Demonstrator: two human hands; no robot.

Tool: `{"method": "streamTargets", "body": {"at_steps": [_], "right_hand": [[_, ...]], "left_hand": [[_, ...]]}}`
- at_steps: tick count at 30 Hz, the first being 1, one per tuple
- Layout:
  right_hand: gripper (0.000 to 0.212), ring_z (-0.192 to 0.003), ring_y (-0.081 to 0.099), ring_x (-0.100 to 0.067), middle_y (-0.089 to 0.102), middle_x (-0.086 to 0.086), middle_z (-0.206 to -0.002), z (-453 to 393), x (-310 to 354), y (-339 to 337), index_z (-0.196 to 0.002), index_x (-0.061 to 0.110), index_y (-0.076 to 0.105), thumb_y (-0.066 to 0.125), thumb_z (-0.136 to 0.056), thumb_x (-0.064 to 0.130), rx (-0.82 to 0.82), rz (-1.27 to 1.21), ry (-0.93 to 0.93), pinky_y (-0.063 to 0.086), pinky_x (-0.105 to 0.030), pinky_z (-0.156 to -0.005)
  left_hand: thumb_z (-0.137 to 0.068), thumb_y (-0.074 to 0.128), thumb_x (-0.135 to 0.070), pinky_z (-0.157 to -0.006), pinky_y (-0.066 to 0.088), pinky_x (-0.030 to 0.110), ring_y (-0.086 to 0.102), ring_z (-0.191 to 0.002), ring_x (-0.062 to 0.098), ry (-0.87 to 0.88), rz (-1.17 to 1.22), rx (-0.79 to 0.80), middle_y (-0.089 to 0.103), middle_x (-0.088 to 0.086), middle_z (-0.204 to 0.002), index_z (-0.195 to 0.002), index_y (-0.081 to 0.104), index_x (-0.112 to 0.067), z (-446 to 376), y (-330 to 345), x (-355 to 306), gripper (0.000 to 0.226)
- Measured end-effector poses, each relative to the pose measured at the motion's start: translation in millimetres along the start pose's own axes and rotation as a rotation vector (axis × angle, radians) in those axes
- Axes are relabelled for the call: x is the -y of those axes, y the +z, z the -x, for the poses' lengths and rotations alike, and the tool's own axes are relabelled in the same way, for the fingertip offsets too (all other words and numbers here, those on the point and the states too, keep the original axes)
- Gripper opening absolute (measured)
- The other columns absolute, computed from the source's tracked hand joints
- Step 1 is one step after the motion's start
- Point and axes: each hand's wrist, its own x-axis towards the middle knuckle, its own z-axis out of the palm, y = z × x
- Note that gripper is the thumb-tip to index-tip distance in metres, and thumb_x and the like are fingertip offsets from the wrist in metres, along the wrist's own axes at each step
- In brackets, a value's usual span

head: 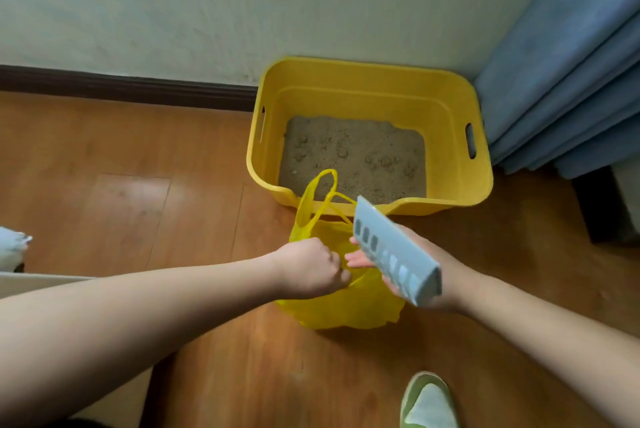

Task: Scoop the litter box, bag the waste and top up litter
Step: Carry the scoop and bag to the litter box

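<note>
A yellow litter box (450, 105) stands on the wooden floor against the wall, with lumpy brown litter (353, 157) covering its bottom. In front of it sits a yellow plastic bag (339, 309), one handle loop sticking up. My left hand (311, 268) is closed on the bag's left rim and holds it open. My right hand (426, 264) grips a grey slotted scoop (394, 254), tilted over the bag's mouth, while its fingers also touch the bag's right rim. The inside of the bag is hidden.
Blue curtains (568, 81) hang right of the litter box, above a dark furniture leg (602, 209). A white bag (12, 247) lies at the left edge beside a pale board (41, 283). A green-and-white slipper (427, 403) shows at the bottom.
</note>
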Motion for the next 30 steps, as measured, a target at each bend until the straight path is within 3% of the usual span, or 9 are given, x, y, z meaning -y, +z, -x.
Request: {"method": "streamTargets", "body": {"at_steps": [3, 5, 7, 9, 12, 15, 21, 25, 30], "right_hand": [[0.042, -0.126, 0.048, -0.01, 0.055, 0.013, -0.133, 2.5, -32.7, 1.0, -0.131, 0.018, 0.057, 0.053, -0.091, 0.005, -0.004, 0.111, 0.033, 0.027, -0.042, -0.116], [0.052, -0.125, 0.047, -0.006, 0.05, 0.014, -0.135, 12.1, -44.7, -3.8, -0.132, 0.025, 0.056, 0.067, -0.082, 0.014, -0.016, 0.233, 0.052, 0.026, -0.025, -0.114], [0.029, -0.094, 0.063, -0.009, 0.07, 0.005, -0.1, 13.4, -52.0, -5.0, -0.097, 0.02, 0.07, 0.074, -0.069, 0.018, -0.069, 0.513, -0.107, 0.023, -0.02, -0.113], [0.018, -0.066, 0.062, -0.012, 0.063, 0.007, -0.062, 18.4, -44.7, -4.2, -0.074, 0.019, 0.065, 0.069, -0.059, 0.009, -0.035, 0.646, -0.179, 0.035, -0.033, -0.111], [0.032, -0.073, 0.069, -0.019, 0.067, 0.005, -0.066, 28.1, -56.4, 4.2, -0.077, 0.023, 0.065, 0.058, -0.051, 0.005, -0.055, 0.632, -0.112, 0.059, -0.032, -0.076], [0.018, -0.055, 0.06, -0.018, 0.057, 0.008, -0.057, 38.4, -61.9, 12.6, -0.069, 0.025, 0.045, 0.054, -0.057, 0.014, -0.063, 0.582, -0.09, 0.047, -0.023, -0.049], [0.013, -0.068, 0.044, -0.014, 0.045, 0.005, -0.069, 41.1, -63.5, 3.9, -0.062, 0.022, 0.047, 0.057, -0.064, 0.013, -0.166, 0.669, -0.269, 0.039, -0.033, -0.08], [0.006, -0.101, 0.056, -0.015, 0.062, 0.006, -0.096, 41.6, -47.7, -7.4, -0.07, 0.02, 0.063, 0.065, -0.069, 0.015, -0.193, 0.638, -0.342, 0.035, -0.042, -0.103], [0.02, -0.122, 0.054, -0.012, 0.066, 0.011, -0.119, 34.9, -6.9, -0.3, -0.084, 0.019, 0.073, 0.054, -0.078, 0.018, -0.199, 0.685, -0.484, 0.032, -0.041, -0.11]], "left_hand": [[-0.073, 0.058, -0.014, -0.041, 0.016, 0.024, 0.044, -0.037, 0.02, -0.001, -0.008, -0.062, 0.047, -0.001, -0.048, -0.068, 0.055, -0.018, 0.8, 1.7, -4.3, 0.007], [-0.073, 0.053, -0.012, -0.041, 0.016, 0.024, 0.043, -0.037, 0.02, 0.0, 0.002, -0.048, 0.046, -0.001, -0.047, -0.064, 0.054, -0.018, 5.3, 5.6, -11.0, 0.011], [-0.068, 0.063, -0.014, -0.04, 0.016, 0.023, 0.043, -0.036, 0.02, 0.017, 0.017, 0.017, 0.046, -0.002, -0.045, -0.061, 0.053, -0.018, 9.0, 11.1, -16.1, 0.012], [-0.061, 0.075, -0.022, -0.038, 0.015, 0.021, 0.043, -0.033, 0.019, 0.028, 0.061, 0.074, 0.046, -0.002, -0.041, -0.056, 0.054, -0.02, 10.9, 19.5, -15.2, 0.022], [-0.069, 0.077, -0.042, -0.041, 0.015, 0.02, 0.05, -0.034, 0.021, 0.082, 0.171, 0.064, 0.053, 0.0, -0.041, -0.053, 0.06, -0.017, 13.5, 34.9, -11.4, 0.034], [-0.092, 0.039, -0.061, -0.045, 0.021, 0.022, 0.056, -0.043, 0.028, 0.02, 0.271, 0.059, 0.059, 0.004, -0.047, -0.054, 0.062, -0.014, 11.8, 28.8, -14.8, 0.065], [-0.104, 0.025, -0.038, -0.075, 0.047, 0.036, 0.064, -0.093, 0.041, -0.401, 0.487, 0.301, 0.069, 0.02, -0.099, -0.091, 0.069, -0.004, -7.5, 3.2, -5.9, 0.057], [-0.099, 0.039, -0.031, -0.069, 0.044, 0.034, 0.064, -0.096, 0.037, -0.558, 0.552, 0.343, 0.067, 0.017, -0.107, -0.102, 0.065, -0.005, -14.9, -2.5, 11.2, 0.037], [-0.094, 0.048, -0.05, -0.068, 0.044, 0.037, 0.063, -0.102, 0.035, -0.552, 0.402, 0.257, 0.058, 0.012, -0.128, -0.139, 0.041, -0.004, -18.3, -13.4, 7.9, 0.064]]}}
